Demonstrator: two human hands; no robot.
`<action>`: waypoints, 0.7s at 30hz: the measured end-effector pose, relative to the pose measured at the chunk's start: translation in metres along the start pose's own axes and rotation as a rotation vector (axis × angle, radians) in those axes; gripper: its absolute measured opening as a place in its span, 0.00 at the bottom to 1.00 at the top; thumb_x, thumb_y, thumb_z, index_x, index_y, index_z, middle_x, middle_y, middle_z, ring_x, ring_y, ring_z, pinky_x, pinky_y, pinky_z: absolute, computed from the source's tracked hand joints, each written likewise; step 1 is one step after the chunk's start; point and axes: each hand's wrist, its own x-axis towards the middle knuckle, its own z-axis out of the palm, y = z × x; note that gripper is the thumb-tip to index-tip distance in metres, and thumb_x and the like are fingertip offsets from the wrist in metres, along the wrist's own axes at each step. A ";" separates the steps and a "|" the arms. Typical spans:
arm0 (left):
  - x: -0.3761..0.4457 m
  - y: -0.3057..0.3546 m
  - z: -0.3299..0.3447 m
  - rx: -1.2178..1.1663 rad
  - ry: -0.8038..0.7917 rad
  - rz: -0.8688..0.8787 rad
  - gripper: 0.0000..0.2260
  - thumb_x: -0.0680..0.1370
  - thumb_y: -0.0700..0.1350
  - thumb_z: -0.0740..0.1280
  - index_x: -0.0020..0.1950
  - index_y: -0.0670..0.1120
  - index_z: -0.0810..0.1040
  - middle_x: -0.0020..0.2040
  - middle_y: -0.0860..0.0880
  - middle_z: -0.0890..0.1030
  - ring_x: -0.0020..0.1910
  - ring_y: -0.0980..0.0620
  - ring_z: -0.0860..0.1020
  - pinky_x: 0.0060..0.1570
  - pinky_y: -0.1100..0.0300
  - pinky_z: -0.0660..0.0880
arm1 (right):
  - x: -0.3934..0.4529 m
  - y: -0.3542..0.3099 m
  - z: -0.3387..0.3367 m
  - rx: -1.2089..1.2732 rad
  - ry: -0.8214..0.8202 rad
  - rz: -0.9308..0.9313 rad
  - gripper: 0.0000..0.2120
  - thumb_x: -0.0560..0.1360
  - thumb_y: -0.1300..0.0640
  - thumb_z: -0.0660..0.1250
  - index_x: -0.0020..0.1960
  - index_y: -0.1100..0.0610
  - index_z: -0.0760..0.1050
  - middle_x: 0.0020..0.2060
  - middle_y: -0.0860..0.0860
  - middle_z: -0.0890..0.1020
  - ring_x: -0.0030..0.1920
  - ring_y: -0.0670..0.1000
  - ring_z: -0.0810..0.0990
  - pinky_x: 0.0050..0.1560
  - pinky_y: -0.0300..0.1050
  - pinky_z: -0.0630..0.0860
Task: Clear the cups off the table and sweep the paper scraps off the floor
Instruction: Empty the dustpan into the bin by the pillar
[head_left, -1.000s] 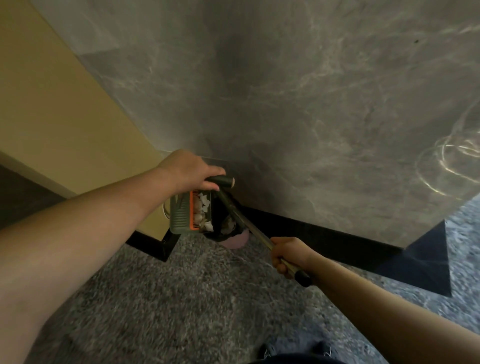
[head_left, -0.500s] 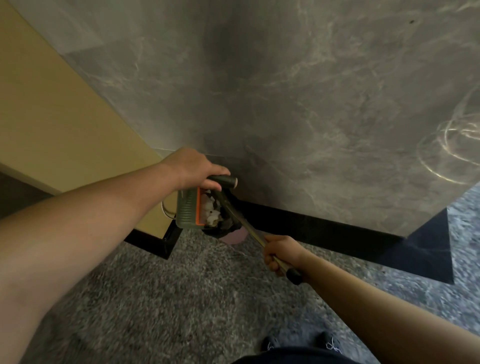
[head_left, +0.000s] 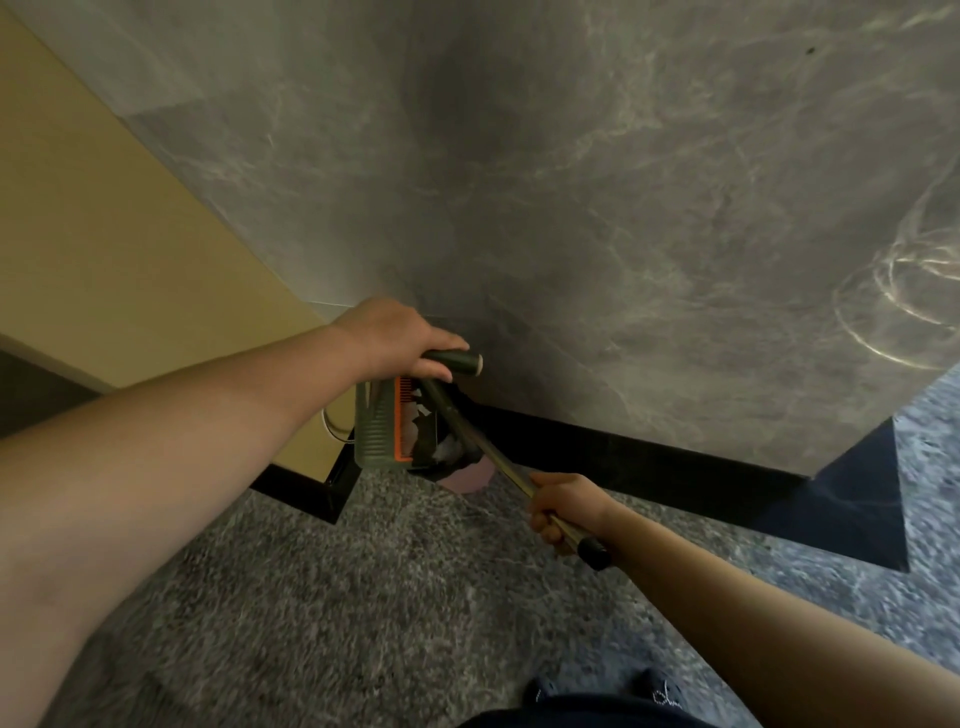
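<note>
My left hand (head_left: 395, 338) grips the dark handle (head_left: 457, 362) of a green dustpan (head_left: 375, 428) with an orange comb edge, held up and tilted near the wall corner. White paper scraps (head_left: 415, 427) lie inside the pan. My right hand (head_left: 563, 506) grips the metal broom handle (head_left: 506, 464) near its black end cap; the handle runs up to the left, into the dustpan. Below the pan shows a pink bin (head_left: 470, 477) lined with a dark bag, mostly hidden. No cups are in view.
A grey marble wall (head_left: 597, 208) with a black skirting board (head_left: 649, 462) stands straight ahead. A beige panel (head_left: 130, 234) is on the left. Speckled grey floor (head_left: 389, 597) lies below, with my shoes (head_left: 660, 693) at the bottom edge.
The dustpan has tipped further over the bin and fewer scraps show inside it. My right hand and the broom handle have shifted slightly up and left.
</note>
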 end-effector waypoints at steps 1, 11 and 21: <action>-0.001 0.001 0.000 0.004 -0.013 0.006 0.23 0.78 0.65 0.56 0.72 0.65 0.63 0.50 0.51 0.81 0.45 0.50 0.78 0.40 0.58 0.70 | 0.000 0.000 -0.001 0.009 0.000 0.001 0.23 0.76 0.67 0.57 0.71 0.59 0.64 0.27 0.53 0.71 0.20 0.46 0.68 0.21 0.36 0.63; 0.007 0.024 -0.009 0.161 0.006 0.071 0.25 0.78 0.65 0.54 0.74 0.62 0.61 0.54 0.49 0.81 0.51 0.48 0.79 0.37 0.58 0.65 | 0.002 0.004 -0.005 0.046 -0.025 0.007 0.18 0.77 0.67 0.56 0.65 0.55 0.64 0.26 0.52 0.71 0.20 0.46 0.68 0.20 0.35 0.63; 0.023 0.036 -0.022 0.184 0.003 0.088 0.25 0.78 0.66 0.55 0.74 0.62 0.62 0.56 0.48 0.80 0.53 0.47 0.79 0.39 0.59 0.66 | 0.000 0.007 -0.011 0.055 0.013 0.012 0.28 0.77 0.67 0.56 0.75 0.54 0.58 0.27 0.53 0.72 0.20 0.46 0.69 0.20 0.35 0.63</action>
